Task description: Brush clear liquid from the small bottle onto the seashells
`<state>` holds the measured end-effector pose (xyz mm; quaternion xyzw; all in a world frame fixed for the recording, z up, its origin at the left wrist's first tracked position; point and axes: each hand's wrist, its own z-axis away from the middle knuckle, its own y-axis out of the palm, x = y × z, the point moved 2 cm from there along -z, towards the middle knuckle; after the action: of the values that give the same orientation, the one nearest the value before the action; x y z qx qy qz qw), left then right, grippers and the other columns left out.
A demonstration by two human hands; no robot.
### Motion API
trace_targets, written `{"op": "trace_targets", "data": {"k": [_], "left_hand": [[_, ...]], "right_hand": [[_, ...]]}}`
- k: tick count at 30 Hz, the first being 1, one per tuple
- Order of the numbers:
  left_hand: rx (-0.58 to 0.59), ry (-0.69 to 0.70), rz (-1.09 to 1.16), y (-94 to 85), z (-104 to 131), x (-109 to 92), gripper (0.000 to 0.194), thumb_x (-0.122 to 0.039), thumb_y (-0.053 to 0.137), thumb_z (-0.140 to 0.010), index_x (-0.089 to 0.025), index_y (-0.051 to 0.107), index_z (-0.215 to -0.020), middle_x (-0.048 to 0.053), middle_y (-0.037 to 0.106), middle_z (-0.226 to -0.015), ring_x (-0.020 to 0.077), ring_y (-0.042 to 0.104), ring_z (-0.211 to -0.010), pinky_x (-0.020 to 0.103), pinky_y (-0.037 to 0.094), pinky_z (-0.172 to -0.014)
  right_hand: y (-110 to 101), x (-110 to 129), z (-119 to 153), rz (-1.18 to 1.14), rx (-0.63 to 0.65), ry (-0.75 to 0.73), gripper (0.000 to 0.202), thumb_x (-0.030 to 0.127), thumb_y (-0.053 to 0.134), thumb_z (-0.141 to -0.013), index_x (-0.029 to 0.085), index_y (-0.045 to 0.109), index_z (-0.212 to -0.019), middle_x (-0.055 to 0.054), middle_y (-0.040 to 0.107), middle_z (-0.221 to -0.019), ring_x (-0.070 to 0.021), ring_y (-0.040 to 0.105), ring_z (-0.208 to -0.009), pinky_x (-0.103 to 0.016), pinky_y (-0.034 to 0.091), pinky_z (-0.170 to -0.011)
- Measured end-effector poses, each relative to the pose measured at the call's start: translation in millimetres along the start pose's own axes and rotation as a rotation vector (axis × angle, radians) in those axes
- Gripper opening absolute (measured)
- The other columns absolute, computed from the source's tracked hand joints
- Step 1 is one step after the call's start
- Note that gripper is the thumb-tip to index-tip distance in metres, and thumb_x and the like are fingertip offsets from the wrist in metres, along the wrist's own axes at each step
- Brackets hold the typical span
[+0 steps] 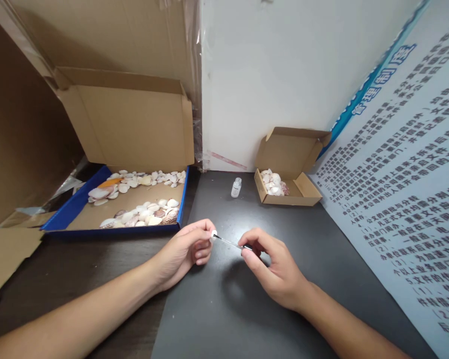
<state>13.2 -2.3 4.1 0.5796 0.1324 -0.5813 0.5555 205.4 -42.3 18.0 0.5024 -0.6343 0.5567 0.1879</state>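
Dark mat (209, 329) under both hands, wood-look tabletop (145, 331) below the left forearm. Right hand (247, 248): thumb and fingertips pinched on the black cap of an applicator brush (229, 243), no gap, grip looks light. Brush stem points left from it, toward the left hand (213, 234). That one is closed too: thumb and index pinch a small white shell (214, 233) by its edge, other fingers curled in. Dark brush tip is at the shell; can't tell if it's actually touching. Both hands are up off the mat.

Beyond the gap between hands: small glass bottle (236, 188), upright, cap off, whitish contents or label. Ahead-left of the left hand: blue-sided box (69, 217), lid up, shells (145, 214) along front and back, one orange. Ahead-right of the bottle, past the right hand: small cardboard box (292, 200), lid open, shells piled at its left end. Farther: white panel (269, 65) behind, printed sheet (407, 199) along the right.
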Motion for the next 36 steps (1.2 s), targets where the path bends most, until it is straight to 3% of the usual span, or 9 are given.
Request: {"op": "trace_targets", "data": {"k": [8, 36], "left_hand": [[0.013, 0.008, -0.029, 1.8, 0.7, -0.2, 0.015, -0.020, 0.057, -0.081, -0.019, 0.045, -0.072, -0.007, 0.026, -0.058, 0.0080, 0.022, -0.050, 0.023, 0.020, -0.050], [0.015, -0.018, -0.025, 1.7, 0.4, 0.1, 0.017, -0.025, 0.061, -0.079, -0.019, 0.046, -0.076, -0.008, 0.027, -0.057, 0.0073, 0.023, -0.049, 0.022, 0.019, -0.050]], "right_hand": [[0.6, -0.7, -1.5, 0.039, -0.053, 0.022, 0.004, 0.022, 0.053, -0.090, 0.021, 0.056, -0.093, 0.001, 0.055, -0.072, -0.0136, 0.050, -0.059, -0.025, 0.041, -0.054], [1.5, 0.9, -0.6, 0.029, -0.021, -0.022, 0.006, 0.021, 0.054, -0.089, 0.021, 0.057, -0.094, 0.002, 0.054, -0.072, -0.0125, 0.050, -0.057, -0.023, 0.041, -0.052]]}}
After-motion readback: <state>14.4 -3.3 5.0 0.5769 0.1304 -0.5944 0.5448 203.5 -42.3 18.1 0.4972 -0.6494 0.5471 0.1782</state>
